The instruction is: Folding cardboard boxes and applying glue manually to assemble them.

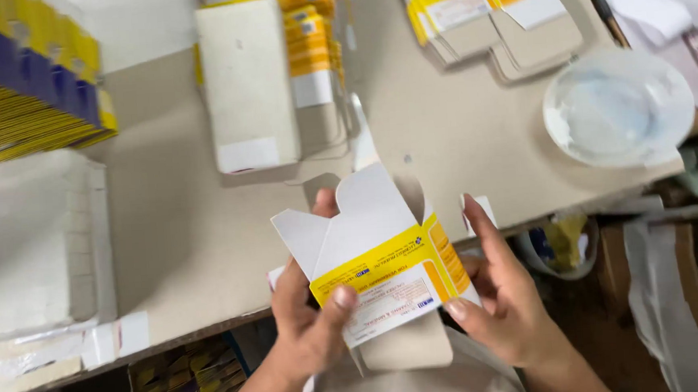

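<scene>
Nearest the camera, just off the near edge of the table point(206, 229), both hands hold a small yellow-and-white carton point(386, 274) with its flaps open. The left hand point(308, 319) pinches it, thumb pressed on the printed front and fingers curled behind, which steadies the body. The right hand point(501, 300) is partly spread along the carton's right side, thumb at the lower corner and long fingers running up the edge, seemingly to keep the walls square. The white top flaps stand up and fan outward; a grey flap hangs below, so the carton is held in the air, not resting on anything.

Further in, at the left edge, lies a pale stack of flat blanks point(41, 239), face down. Toward the middle sits a long white box point(245, 85) beside yellow flat cartons point(311, 45), within easy reach. By the right edge rests a shallow white dish point(618, 107). At the far edge lie more flat cartons point(491, 10), and at the far left corner a blue-and-yellow bundle point(27, 78) of them.
</scene>
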